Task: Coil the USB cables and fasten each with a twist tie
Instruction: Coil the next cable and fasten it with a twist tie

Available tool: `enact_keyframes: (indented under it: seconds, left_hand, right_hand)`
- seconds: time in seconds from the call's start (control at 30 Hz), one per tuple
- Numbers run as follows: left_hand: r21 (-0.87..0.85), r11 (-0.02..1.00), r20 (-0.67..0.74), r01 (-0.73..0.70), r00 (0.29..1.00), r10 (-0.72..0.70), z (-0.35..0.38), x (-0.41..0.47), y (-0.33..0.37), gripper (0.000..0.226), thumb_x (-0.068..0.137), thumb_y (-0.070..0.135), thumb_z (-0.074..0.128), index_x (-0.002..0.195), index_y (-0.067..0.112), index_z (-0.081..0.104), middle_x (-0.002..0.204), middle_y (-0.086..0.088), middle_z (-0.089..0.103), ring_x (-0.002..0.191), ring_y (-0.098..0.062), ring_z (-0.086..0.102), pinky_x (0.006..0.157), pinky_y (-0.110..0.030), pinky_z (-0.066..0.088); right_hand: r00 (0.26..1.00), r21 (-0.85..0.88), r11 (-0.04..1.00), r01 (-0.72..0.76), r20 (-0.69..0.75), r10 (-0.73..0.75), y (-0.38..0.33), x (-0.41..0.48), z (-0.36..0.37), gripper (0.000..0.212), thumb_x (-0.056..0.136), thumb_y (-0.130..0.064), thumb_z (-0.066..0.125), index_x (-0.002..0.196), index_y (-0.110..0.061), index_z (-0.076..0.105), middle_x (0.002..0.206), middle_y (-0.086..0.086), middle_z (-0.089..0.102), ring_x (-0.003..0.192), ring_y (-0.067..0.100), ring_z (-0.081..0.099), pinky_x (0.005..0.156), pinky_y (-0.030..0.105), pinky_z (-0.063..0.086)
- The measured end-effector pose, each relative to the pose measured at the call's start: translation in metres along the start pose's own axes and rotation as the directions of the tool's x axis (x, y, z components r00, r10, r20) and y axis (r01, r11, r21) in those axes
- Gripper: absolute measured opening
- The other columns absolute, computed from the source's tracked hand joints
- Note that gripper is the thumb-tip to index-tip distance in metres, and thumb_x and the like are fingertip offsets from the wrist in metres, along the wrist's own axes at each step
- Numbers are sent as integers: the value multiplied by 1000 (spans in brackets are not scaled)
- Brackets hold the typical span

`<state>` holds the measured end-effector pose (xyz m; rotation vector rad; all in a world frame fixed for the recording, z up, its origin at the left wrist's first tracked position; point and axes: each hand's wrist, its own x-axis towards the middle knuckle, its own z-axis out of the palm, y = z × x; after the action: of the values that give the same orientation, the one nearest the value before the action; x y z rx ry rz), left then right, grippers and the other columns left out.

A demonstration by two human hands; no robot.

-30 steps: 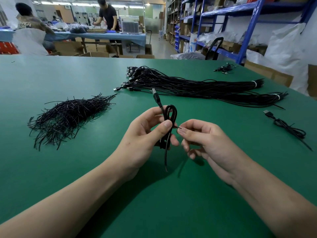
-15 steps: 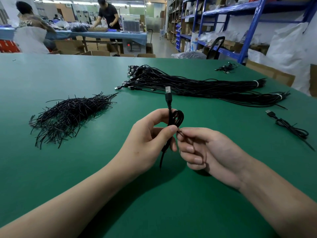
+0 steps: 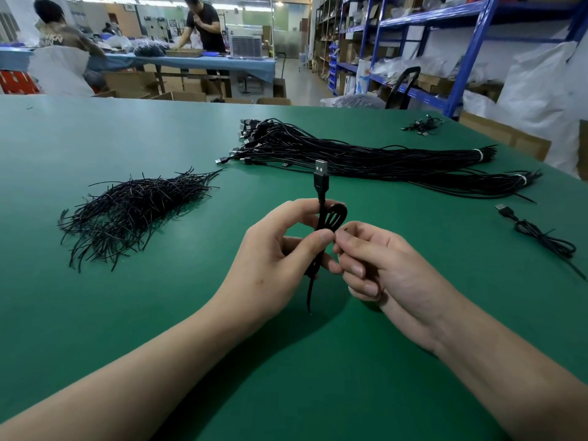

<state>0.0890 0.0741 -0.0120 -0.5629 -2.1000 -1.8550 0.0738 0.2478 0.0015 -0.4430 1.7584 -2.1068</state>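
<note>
We work in a warehouse-style packing workshop. Our green work table [image 3: 95,313] carries bulk bundles of black USB cables [image 3: 366,157] and a heap of twist ties [image 3: 133,208]. Blue steel shelving [image 3: 477,36] stacked with cardboard boxes [image 3: 432,82] lines the right side, and another worker [image 3: 203,27] stands at a blue-covered bench [image 3: 191,62] behind.

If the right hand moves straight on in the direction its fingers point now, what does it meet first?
The right hand points leftward, so it would probably meet the coiled cable first, then the left hand holding it. Both already look almost touching.
</note>
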Motion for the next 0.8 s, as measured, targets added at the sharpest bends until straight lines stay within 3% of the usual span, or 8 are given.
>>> enact_keyframes:
  seconds: [0.13,0.2,0.3,0.43,0.5,0.53,0.67,0.8]
  left_hand:
    - [-49,998,-18,50,999,-51,1,1,1,25,100,11,60,121,24,65,87,13,58,75,-28,76,65,-35,59]
    - [-106,989,-16,106,994,-108,2,1,2,24,100,12,61,121,21,65,76,15,57,74,-29,77,64,-33,60]
    - [-219,953,-14,208,976,-216,2,2,4,19,98,13,63,115,19,68,70,8,55,71,-30,76,63,-28,57]
    - [-323,863,68,390,918,-390,-2,4,7,19,95,15,66,113,14,68,89,-13,62,71,-26,75,63,-23,55]
    - [-374,812,96,449,889,-447,-3,4,7,28,91,16,69,118,14,64,88,-9,68,69,-24,75,60,-21,54]
    - [-389,807,86,444,890,-449,-3,5,6,32,90,17,70,122,14,61,87,-9,68,69,-25,75,61,-23,55]
    - [-292,921,-54,258,957,-286,-4,5,0,34,98,9,62,128,21,52,88,-7,69,74,-24,72,70,-30,57]
    - [200,979,-117,-28,992,52,-8,4,-3,52,93,1,66,127,35,48,98,7,68,78,-12,72,71,-29,58]
  right_hand:
    - [990,-120,986,120,-55,-127,0,1,5,23,101,-21,57,80,-12,55,55,-3,37,44,11,26,47,15,37]
    - [968,-280,936,216,-62,-242,2,1,5,27,103,-17,56,79,-6,50,55,-6,37,45,9,28,48,18,34]
    - [897,-608,717,342,-17,-442,3,0,3,24,101,-19,59,78,-12,55,54,-11,43,48,6,34,51,22,29]
    - [799,-880,307,363,125,-588,0,-2,-1,19,99,-24,60,81,-21,56,58,-9,45,53,13,44,52,26,33]
    - [797,-905,243,349,151,-585,0,-1,-3,17,98,-29,58,82,-22,55,59,-10,44,55,14,43,53,28,34]
    - [813,-886,303,352,129,-568,2,-1,-3,18,98,-28,57,81,-22,55,58,-9,43,53,12,40,52,27,32]
    - [937,-507,818,272,-52,-344,3,4,-6,25,102,-19,56,81,-7,52,58,-3,37,48,13,30,45,25,27]
    - [984,-216,970,110,-114,-137,-2,4,-8,24,101,-19,56,82,-5,51,57,1,39,41,13,27,42,19,27]
